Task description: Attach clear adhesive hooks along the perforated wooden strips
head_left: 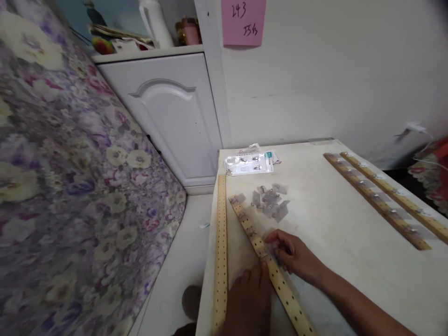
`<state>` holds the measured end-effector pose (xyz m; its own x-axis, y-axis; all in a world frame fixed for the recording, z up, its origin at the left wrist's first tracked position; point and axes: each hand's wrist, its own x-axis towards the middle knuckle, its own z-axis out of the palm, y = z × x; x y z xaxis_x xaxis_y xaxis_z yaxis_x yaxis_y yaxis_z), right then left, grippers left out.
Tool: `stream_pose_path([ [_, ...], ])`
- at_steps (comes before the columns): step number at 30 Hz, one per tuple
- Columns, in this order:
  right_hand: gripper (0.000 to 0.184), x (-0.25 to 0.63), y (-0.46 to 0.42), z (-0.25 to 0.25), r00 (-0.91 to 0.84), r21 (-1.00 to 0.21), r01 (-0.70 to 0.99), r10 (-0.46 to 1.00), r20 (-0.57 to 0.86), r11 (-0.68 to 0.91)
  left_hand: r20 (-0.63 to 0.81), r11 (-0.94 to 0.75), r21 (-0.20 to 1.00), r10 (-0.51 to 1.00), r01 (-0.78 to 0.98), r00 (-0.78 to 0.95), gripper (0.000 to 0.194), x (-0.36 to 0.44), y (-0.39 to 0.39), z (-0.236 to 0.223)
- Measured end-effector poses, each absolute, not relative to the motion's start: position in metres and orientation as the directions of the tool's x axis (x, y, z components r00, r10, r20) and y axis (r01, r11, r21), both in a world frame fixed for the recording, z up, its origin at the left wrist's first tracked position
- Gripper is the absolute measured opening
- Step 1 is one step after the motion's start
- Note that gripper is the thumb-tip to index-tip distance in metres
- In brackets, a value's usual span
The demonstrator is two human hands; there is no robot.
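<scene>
A narrow wooden strip with rows of holes (287, 294) lies slantwise on the table. Small clear plastic pieces with metal parts (242, 214) sit along its far half. My left hand (249, 298) rests over the strip's left edge, fingertips on it beside one such piece; its thumb is hidden. From the right, my right hand (293, 255) has its fingers pinched together at a clear plastic piece (269, 250) on the strip. Beyond the hands lies a loose pile of similar clear pieces with shiny metal bits (271, 201).
Another perforated strip (221, 242) runs along the table's left edge. Clear blister packaging (248, 164) lies at the back. Two strips fitted with clear pieces (376, 200) lie at the right. A floral curtain (87, 163) hangs left, a white cabinet (168, 121) behind.
</scene>
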<state>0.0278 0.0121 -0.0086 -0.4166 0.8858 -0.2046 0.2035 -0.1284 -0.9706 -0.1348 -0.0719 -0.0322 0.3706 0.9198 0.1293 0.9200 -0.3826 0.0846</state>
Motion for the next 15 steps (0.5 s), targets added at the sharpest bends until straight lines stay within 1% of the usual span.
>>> stream_pose_path([
  [4, 0.012, 0.027, 0.010, -0.003, -0.392, -0.958, 0.281, 0.905, -0.165, -0.053, 0.124, -0.368, 0.017, 0.923, 0.930, 0.363, 0.054, -0.134, -0.072, -0.032],
  [8, 0.015, 0.026, 0.010, -0.003, -0.366, -0.945, 0.327, 0.924, -0.112, 0.014, 0.114, -0.357, 0.020, 0.929, 0.934, 0.353, 0.054, -0.134, -0.072, -0.030],
  [12, 0.014, 0.025, 0.012, -0.008, -0.378, -0.948, 0.319, 0.918, -0.123, 0.005, 0.112, -0.380, 0.018, 0.920, 0.925, 0.376, 0.053, -0.136, -0.071, -0.024],
  [15, 0.013, 0.026, 0.013, -0.012, -0.396, -0.953, 0.301, 0.907, -0.142, -0.018, 0.069, -0.391, 0.026, 0.919, 0.920, 0.389, 0.053, -0.136, -0.069, -0.014],
])
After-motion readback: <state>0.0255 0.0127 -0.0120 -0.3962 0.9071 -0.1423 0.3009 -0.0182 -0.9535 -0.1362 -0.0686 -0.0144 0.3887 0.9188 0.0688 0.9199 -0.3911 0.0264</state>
